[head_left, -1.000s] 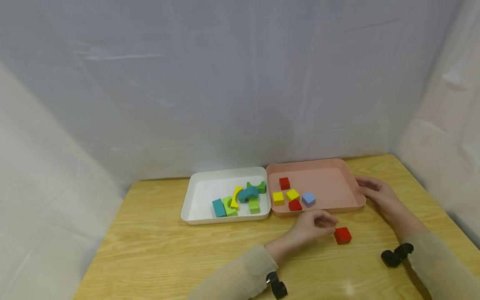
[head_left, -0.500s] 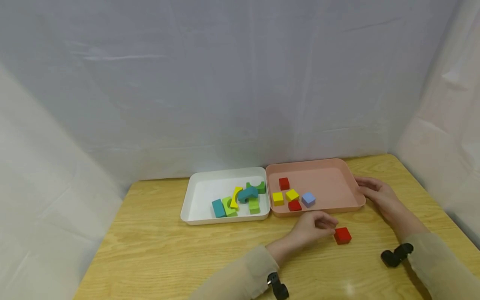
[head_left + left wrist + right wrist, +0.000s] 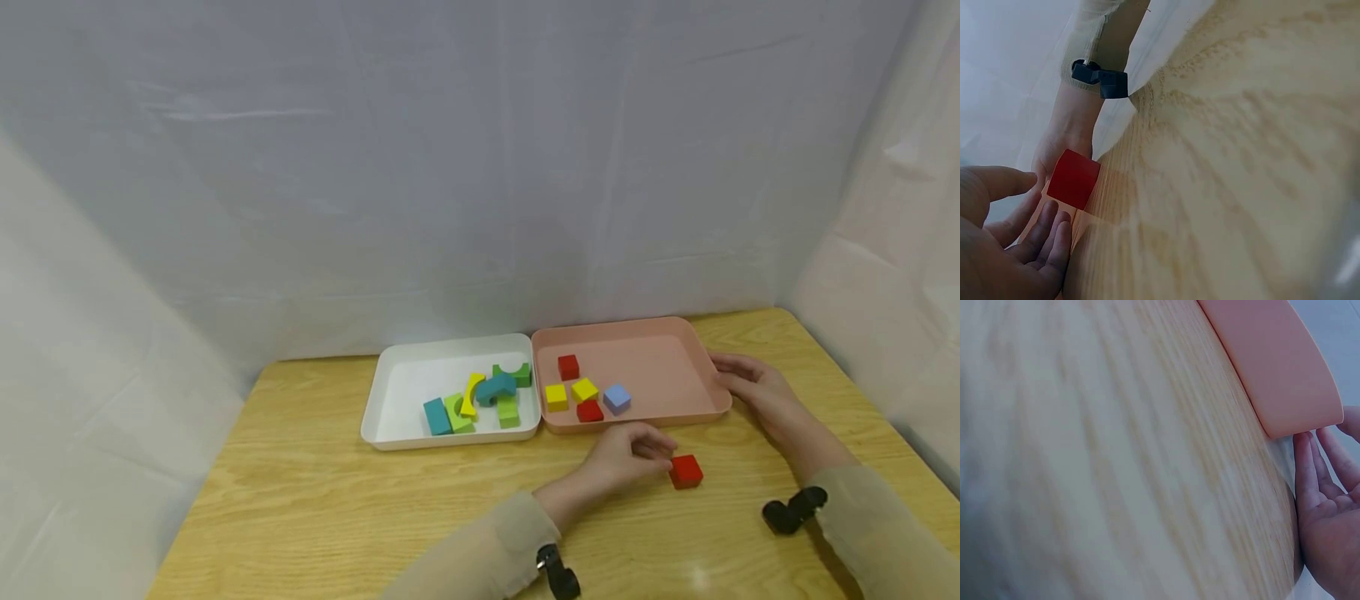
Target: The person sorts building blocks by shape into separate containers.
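My left hand (image 3: 626,457) is beside a red cube (image 3: 686,472) on the table in front of the pink tray (image 3: 637,421). Its fingers are loosely bent and hold nothing. In the left wrist view, the thumb and fingers (image 3: 1044,234) point toward the red cube (image 3: 1074,179); whether they touch it I cannot tell. At the pink tray's right end, my right hand (image 3: 765,400) rests its fingertips against the outer wall. The right wrist view has its fairly straight fingers (image 3: 1305,469) at the tray's end wall (image 3: 1291,381).
Inside the pink tray lie two more red blocks (image 3: 568,367), two yellow cubes (image 3: 556,397) and a blue-violet cube (image 3: 617,399). A white tray (image 3: 397,383) adjoins it on the left, with several teal, green and yellow blocks (image 3: 497,388). A pale curtain hangs behind the wooden table (image 3: 322,500).
My left hand has shifted very slightly to the right, toward the red cube. The right hand, the trays and the blocks look the same.
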Demonstrator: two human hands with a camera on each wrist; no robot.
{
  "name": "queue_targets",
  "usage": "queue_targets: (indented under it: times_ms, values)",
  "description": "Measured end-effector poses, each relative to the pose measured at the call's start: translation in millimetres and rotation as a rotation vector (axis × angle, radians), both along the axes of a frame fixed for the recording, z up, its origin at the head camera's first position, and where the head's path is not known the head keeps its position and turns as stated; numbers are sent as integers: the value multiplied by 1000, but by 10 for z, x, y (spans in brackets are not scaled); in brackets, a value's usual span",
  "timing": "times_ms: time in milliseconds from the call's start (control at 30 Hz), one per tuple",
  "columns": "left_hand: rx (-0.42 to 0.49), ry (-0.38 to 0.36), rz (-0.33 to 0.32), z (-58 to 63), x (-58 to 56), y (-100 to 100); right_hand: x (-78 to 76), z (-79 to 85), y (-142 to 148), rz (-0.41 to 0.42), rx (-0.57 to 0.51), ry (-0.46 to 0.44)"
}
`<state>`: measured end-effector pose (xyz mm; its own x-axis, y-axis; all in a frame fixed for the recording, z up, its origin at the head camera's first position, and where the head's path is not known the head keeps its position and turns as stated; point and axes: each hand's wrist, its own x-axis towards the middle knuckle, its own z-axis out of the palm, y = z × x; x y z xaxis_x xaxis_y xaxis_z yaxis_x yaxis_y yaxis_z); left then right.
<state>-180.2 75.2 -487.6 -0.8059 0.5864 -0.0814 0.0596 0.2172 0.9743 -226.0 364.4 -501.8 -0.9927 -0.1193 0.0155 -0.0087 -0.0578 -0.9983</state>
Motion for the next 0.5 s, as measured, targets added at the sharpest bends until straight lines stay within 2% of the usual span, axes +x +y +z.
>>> queue_targets:
  times_ms: [267,500]
  values:
    - [-28,-63,13,7,38,21,-6,1,0,2,6,-15]
    - [-61,-63,1,10,58,33,-9,7,0,5,-13,-5]
